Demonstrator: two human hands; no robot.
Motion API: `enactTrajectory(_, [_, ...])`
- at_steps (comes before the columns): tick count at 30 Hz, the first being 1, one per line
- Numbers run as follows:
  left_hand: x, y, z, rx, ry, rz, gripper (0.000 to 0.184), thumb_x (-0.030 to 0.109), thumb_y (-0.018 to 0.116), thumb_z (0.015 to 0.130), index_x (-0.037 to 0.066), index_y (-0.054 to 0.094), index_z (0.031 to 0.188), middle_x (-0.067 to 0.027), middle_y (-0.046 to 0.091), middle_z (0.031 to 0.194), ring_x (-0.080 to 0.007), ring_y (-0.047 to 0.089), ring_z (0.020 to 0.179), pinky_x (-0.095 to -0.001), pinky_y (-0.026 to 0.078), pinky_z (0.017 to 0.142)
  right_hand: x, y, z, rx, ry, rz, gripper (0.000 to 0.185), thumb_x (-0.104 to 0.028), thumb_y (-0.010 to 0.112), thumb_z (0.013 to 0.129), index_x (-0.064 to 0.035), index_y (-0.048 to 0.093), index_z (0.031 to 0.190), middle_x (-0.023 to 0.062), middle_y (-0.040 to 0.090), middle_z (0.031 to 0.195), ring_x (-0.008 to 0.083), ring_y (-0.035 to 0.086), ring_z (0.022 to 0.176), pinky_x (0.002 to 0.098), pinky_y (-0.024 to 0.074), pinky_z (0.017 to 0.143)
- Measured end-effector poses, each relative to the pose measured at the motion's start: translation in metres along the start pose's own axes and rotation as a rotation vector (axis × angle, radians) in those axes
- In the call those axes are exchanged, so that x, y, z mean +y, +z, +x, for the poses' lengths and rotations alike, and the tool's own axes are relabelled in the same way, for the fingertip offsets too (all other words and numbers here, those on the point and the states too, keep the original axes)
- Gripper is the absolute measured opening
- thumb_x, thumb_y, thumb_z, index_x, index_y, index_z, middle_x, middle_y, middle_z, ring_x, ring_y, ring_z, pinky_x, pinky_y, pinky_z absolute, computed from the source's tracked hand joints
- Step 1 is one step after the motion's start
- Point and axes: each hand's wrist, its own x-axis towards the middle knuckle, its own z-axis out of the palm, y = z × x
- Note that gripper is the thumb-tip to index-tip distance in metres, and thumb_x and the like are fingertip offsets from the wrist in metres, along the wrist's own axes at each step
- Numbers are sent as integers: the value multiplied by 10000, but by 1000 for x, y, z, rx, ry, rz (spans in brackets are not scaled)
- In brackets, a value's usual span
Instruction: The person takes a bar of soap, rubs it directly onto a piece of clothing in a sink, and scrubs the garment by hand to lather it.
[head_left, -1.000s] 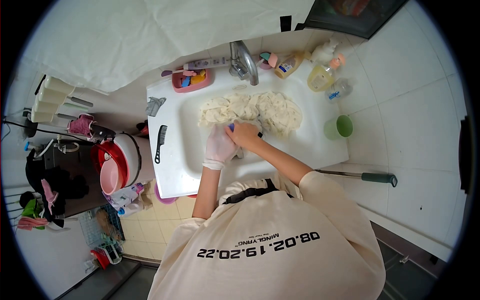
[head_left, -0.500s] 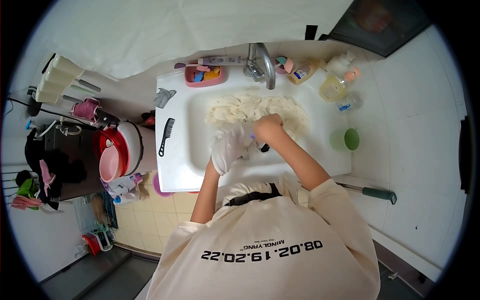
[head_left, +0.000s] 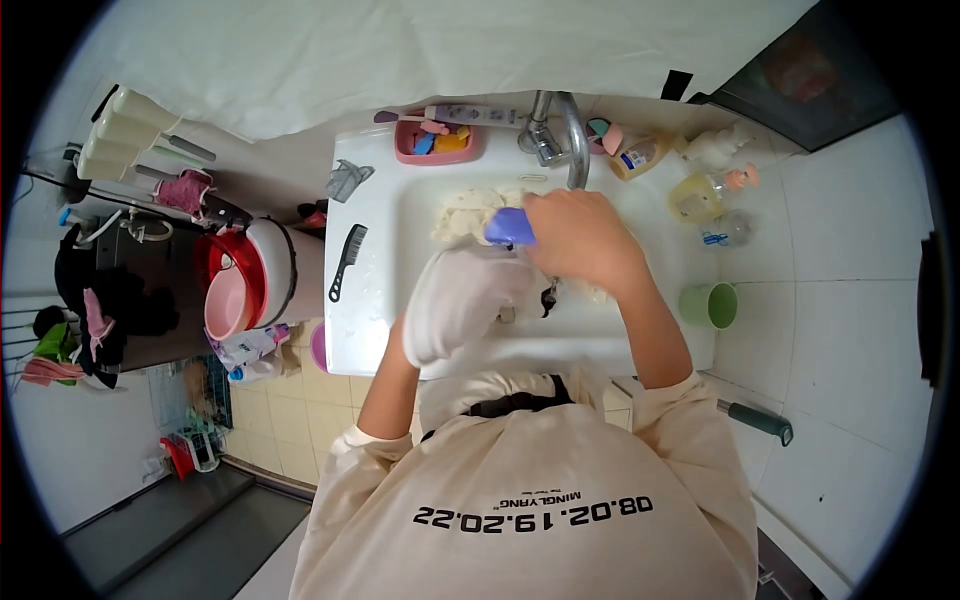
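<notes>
While fingers [head_left: 548, 222] hold something violet [head_left: 509, 228], lettering [head_left: 541, 500] reads "MINGLYANG".

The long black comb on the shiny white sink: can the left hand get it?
Probably yes: nothing stands between the left hand and the long black comb, though the thin white cloth over that hand might make gripping harder.
</notes>
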Motion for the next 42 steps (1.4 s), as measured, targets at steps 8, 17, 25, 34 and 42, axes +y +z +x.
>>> enactTrajectory(8, [-55, 35, 1, -289, -591, -1448, 240, 66, 525, 744, -16, 518, 969, -67, 533, 958, -136, 488, 860, -242, 394, 754, 22, 96, 50, -560, -84, 1561, 289, -163, 517, 705, -24, 474, 955, -19, 465, 681, 86, 431, 538, 211, 370, 517])
enactTrajectory(17, [-97, 76, -27, -291, -531, -900, 147, 72, 539, 754, -12, 571, 870, -25, 577, 905, -88, 490, 837, -238, 392, 758, 49, 82, 18, -484, -316, 1932, 174, -93, 535, 657, -73, 444, 804, -16, 411, 642, 33, 354, 452, 183, 277, 401])
enactTrajectory(25, [-43, 47, -4, 541, -86, 17, 113, 7, 616, 661, 26, 530, 733, -77, 516, 757, -243, 496, 790, -311, 393, 695, 29, 56, -49, -21, -836, 2088, 331, -47, 627, 503, -67, 400, 743, 26, 406, 620, 96, 374, 520, 206, 260, 466])
enactTrajectory(34, [20, 12, 10, 755, 303, -268, 164, 15, 612, 614, 87, 541, 742, -57, 499, 783, -228, 472, 804, -349, 352, 800, 37, 54, -56, 23, -669, 2071, 262, -79, 609, 588, -85, 385, 724, 30, 408, 663, 90, 361, 577, 208, 268, 508])
enactTrajectory(42, [125, -24, 19, 550, 1014, -796, 406, 122, 511, 781, 413, 493, 1064, 19, 379, 793, -120, 407, 670, -340, 401, 708, 44, 93, -41, -23, -567, 2304, 244, -81, 578, 590, -82, 379, 730, 37, 394, 598, 78, 341, 447, 199, 247, 381])
